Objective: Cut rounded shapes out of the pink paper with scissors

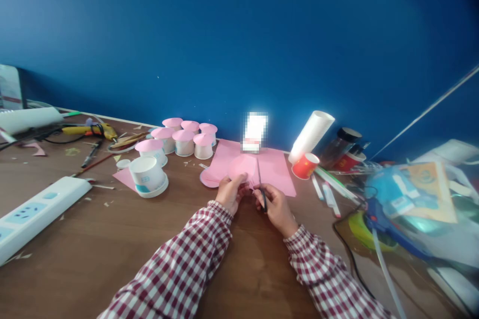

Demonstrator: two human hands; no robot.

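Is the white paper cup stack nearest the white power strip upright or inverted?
Inverted: the cup stack shows layered rims at its bottom.

So both arms come in low: the left arm (175, 264) from 7 o'clock, the right arm (329, 271) from 5 o'clock, each covered down to the wrist. They angle inward and the hands end up near each other, just below mid-view. The left hand (232, 194) aims toward 1 o'clock, thumb laid on top in a pinch grip. The right hand (277, 208) points toward 11 o'clock, back side up, fingers (266, 188) bent into a grip.
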